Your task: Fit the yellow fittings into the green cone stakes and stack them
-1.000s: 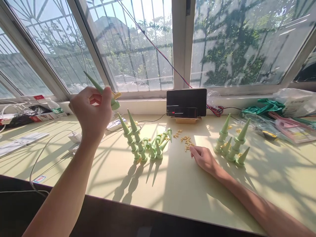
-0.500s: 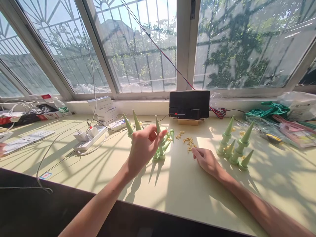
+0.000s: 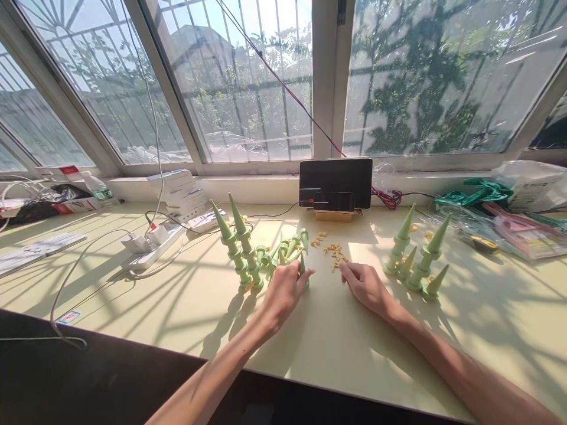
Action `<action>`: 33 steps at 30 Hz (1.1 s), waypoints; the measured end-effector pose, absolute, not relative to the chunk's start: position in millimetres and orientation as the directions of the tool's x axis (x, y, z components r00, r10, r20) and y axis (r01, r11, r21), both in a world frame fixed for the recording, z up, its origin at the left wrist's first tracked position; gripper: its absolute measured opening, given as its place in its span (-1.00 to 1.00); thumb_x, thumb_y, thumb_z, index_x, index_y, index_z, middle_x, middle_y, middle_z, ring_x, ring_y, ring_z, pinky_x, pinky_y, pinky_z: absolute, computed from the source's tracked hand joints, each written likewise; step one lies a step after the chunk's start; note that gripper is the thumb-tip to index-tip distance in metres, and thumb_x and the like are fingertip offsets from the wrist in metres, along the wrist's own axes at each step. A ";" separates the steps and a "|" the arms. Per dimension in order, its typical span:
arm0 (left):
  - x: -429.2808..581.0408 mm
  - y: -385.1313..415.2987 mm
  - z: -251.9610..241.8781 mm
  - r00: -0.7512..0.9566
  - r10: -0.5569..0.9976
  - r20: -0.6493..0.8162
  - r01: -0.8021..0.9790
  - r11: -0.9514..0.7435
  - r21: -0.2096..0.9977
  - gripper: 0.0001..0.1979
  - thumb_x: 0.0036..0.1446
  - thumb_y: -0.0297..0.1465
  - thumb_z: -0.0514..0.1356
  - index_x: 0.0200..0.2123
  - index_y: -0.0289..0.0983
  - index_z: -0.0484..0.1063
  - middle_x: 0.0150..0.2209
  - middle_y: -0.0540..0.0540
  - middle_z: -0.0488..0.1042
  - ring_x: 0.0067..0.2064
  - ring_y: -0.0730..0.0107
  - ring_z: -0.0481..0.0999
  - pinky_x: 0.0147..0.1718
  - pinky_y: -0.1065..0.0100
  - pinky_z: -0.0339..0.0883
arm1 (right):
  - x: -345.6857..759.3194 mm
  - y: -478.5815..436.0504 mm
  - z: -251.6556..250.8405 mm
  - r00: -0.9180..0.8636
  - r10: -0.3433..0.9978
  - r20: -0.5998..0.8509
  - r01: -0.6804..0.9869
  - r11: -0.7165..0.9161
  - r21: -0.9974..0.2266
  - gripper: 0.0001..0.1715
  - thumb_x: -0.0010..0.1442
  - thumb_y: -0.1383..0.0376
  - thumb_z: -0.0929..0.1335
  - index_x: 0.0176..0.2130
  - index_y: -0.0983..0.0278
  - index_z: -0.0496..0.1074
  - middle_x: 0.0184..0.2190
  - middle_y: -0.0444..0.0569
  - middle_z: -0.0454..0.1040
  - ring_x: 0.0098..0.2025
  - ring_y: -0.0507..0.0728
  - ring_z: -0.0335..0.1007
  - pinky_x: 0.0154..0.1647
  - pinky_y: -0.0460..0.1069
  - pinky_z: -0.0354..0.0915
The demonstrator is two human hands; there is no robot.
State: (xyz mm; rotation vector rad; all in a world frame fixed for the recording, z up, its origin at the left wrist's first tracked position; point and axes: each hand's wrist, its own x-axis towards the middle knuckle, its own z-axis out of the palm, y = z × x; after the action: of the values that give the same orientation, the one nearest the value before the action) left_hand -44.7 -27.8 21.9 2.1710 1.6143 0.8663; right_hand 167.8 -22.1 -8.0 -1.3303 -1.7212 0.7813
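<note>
My left hand (image 3: 286, 292) is closed around a green cone-tipped plastic spike (image 3: 303, 263), whose tip shows above the fingers; the hand covers most of its lower part. Behind and beside that hand lies a heap of similar green spikes (image 3: 290, 245). To its left stand two tall stacks of green spikes (image 3: 241, 245), upright and slightly tilted. My right hand (image 3: 365, 286) rests on the table with thumb and fingers pinched together. Its fingertips are at the edge of a scatter of small yellow plastic pieces (image 3: 336, 255); what they hold, if anything, is too small to make out.
More green spikes (image 3: 429, 254) stand right of my right hand. A black tablet (image 3: 335, 183) leans on a stand at the back. Left are a white power strip (image 3: 155, 251), trailing cables and white boxes (image 3: 177, 192). Plastic bags (image 3: 527, 186) lie at the right.
My left hand has moved down and right from a taller upright spike to a lower one, uncovering the two tall stacks. My right hand stays beside the yellow pieces. The view has shifted slightly.
</note>
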 end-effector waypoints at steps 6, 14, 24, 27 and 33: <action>-52.3 -30.3 14.6 0.211 0.947 0.241 0.742 -0.316 0.591 -0.68 0.25 -0.22 0.12 -0.50 -0.23 0.20 -0.56 -0.02 0.41 -0.54 0.40 0.33 -0.52 0.40 0.14 | 167.9 -22.0 -8.3 -0.126 0.965 0.232 0.476 0.264 -0.839 -0.41 0.32 -0.05 0.15 -0.56 0.25 0.21 -0.64 -0.21 0.00 -0.54 0.03 -0.06 -0.48 -0.05 -0.07; -62.8 -43.1 24.5 0.153 0.908 0.389 0.757 -0.361 0.545 -0.70 0.28 -0.18 0.11 -0.31 -0.29 0.44 -0.61 0.06 0.35 -0.59 0.45 0.31 -0.51 0.42 0.18 | 169.5 -20.4 -11.9 -0.127 0.960 0.248 0.494 0.278 -0.824 -0.42 0.34 -0.04 0.15 -0.56 0.25 0.22 -0.66 -0.22 -0.02 -0.56 0.02 -0.07 -0.50 -0.05 -0.08; -92.0 -39.4 54.3 0.057 0.827 0.559 0.878 -0.308 0.367 -0.57 0.24 -0.27 0.16 0.15 -0.25 0.32 0.00 -0.18 0.47 -0.52 0.49 0.38 -0.37 0.32 0.38 | 150.1 -36.2 -3.0 -0.128 0.860 0.494 0.502 0.486 -0.715 -0.70 0.32 0.12 0.27 -0.10 0.27 0.39 -0.24 -0.03 0.49 -0.57 -0.02 0.15 -0.44 -0.04 0.23; -89.1 -34.2 53.2 0.079 0.868 0.490 0.870 -0.300 0.391 -0.53 0.23 -0.27 0.17 0.18 -0.24 0.28 -0.11 -0.15 0.51 -0.48 0.43 0.42 -0.39 0.33 0.37 | 132.9 -37.9 1.0 -0.173 0.883 0.437 0.453 0.465 -0.761 -0.51 0.28 0.14 0.32 0.14 0.26 0.27 -0.01 0.08 0.47 -0.61 -0.04 0.19 -0.43 -0.01 0.29; -83.6 -26.7 48.4 0.104 0.909 0.403 0.835 -0.300 0.462 -0.60 0.22 -0.30 0.16 0.09 -0.31 0.28 -0.29 -0.10 0.49 -0.45 0.36 0.45 -0.44 0.35 0.31 | 101.8 -25.4 2.8 -0.285 0.878 0.385 0.412 0.475 -0.778 -0.60 0.20 0.26 0.37 0.03 0.26 0.34 -0.13 -0.01 0.53 -0.59 -0.03 0.20 -0.36 -0.01 0.29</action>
State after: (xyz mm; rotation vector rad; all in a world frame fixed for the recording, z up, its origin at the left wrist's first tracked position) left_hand -83.6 -26.7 48.4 2.2440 1.7832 0.9645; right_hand 101.8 -25.4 2.8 -1.0780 -1.8859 0.7022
